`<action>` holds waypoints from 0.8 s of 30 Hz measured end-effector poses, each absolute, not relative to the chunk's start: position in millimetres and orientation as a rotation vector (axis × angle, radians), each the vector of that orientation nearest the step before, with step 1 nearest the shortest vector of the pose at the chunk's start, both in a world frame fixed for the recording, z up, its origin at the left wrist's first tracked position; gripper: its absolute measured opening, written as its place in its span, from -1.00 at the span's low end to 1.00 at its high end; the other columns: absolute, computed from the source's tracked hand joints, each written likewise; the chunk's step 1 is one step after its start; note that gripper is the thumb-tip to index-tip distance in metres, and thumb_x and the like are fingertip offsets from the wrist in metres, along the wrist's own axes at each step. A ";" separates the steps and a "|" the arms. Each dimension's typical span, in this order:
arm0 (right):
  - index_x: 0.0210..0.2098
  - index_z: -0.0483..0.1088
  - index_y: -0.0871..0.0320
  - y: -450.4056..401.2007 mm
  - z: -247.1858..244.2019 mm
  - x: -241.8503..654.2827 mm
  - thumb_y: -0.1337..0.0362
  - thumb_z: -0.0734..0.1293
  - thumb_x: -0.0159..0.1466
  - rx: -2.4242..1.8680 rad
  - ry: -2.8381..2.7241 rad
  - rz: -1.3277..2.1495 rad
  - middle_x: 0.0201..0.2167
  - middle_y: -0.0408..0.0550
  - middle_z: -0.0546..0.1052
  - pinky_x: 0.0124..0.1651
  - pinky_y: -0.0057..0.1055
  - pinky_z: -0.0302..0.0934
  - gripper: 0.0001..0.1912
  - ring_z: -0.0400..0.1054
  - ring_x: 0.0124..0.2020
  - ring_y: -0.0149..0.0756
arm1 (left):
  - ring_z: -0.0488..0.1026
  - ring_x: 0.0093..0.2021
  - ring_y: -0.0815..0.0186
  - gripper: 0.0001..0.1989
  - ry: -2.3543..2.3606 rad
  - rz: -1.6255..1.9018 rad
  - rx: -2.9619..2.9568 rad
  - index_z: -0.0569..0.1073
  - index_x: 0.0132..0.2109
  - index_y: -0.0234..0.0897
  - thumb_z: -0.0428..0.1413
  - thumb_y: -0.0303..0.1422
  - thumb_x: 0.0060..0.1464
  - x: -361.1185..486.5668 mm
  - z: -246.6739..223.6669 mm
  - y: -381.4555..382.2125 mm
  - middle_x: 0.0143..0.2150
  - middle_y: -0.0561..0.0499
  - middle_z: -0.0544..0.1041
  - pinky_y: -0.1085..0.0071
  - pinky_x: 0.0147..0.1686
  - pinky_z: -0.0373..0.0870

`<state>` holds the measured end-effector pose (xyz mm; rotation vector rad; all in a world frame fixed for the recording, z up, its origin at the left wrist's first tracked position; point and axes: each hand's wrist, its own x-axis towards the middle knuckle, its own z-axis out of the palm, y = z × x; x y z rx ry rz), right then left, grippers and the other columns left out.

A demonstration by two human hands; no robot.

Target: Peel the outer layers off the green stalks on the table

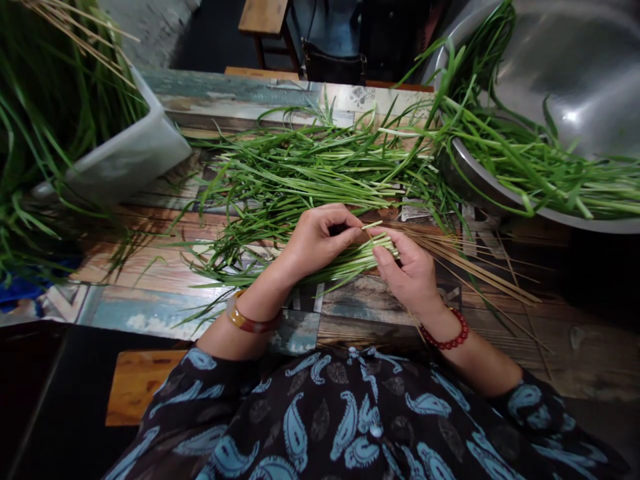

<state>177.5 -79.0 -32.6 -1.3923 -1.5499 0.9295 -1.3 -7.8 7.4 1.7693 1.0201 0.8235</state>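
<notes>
A bunch of green chives (pixel 357 263) lies low over the table, its pale cut ends pointing right. My right hand (pixel 410 267) is closed round those ends, thumb on the near side. Over the top of the bunch, my left hand (pixel 323 240) pinches thumb and forefinger together, with a single chive stalk (pixel 373 225) sticking out at the tips. A thin brown strand shows faintly between the two hands; how it runs round the bunch is hidden. Just beyond my hands a loose heap of chives (pixel 310 167) spreads across the table.
Thin dry straws (pixel 480 270) fan out right of my right hand. A large metal bowl (pixel 470 163) holding chives stands at the right. A whitish plastic bin (pixel 135 157) full of long green leaves is at the left. The patterned wooden table (pixel 130 247) ends near my body.
</notes>
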 end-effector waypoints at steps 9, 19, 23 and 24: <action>0.04 0.44 0.05 -78.9 -32.3 176.4 0.17 0.25 0.36 -1.400 -1.532 0.919 -0.31 -0.09 0.57 -0.34 -0.41 0.35 -0.70 0.48 -0.32 -0.29 | 0.42 -0.40 0.39 -0.88 1.033 0.823 1.789 0.58 -0.40 -0.35 0.20 -0.41 0.06 -1.2 8.4 -7.5 -0.44 0.01 0.54 0.49 -0.37 0.29; 0.01 0.43 0.05 -79.6 -30.3 175.8 0.15 0.26 0.37 -1.401 -1.538 0.928 -0.32 -0.10 0.57 -0.34 -0.41 0.34 -0.73 0.49 -0.31 -0.29 | 0.44 -0.41 0.39 -0.85 1.012 0.765 1.754 0.59 -0.41 -0.37 0.19 -0.39 0.07 -2.6 10.4 -7.0 -0.43 -0.01 0.57 0.49 -0.36 0.32; 0.04 0.40 0.03 -80.0 -32.8 176.4 0.15 0.26 0.37 -1.388 -1.555 0.925 -0.27 -0.08 0.56 -0.32 -0.38 0.37 -0.72 0.49 -0.29 -0.27 | 0.44 -0.42 0.39 -0.84 1.004 0.735 1.742 0.58 -0.41 -0.36 0.20 -0.37 0.07 -4.1 10.4 -5.7 -0.43 -0.01 0.56 0.49 -0.38 0.32; 0.07 0.37 0.03 -80.1 -34.1 176.3 0.15 0.25 0.37 -1.386 -1.562 0.930 -0.26 -0.07 0.56 -0.31 -0.36 0.38 -0.70 0.49 -0.27 -0.26 | 0.44 -0.42 0.39 -0.84 1.000 0.731 1.746 0.58 -0.41 -0.36 0.19 -0.37 0.08 -4.6 10.2 -5.4 -0.43 -0.01 0.56 0.49 -0.38 0.32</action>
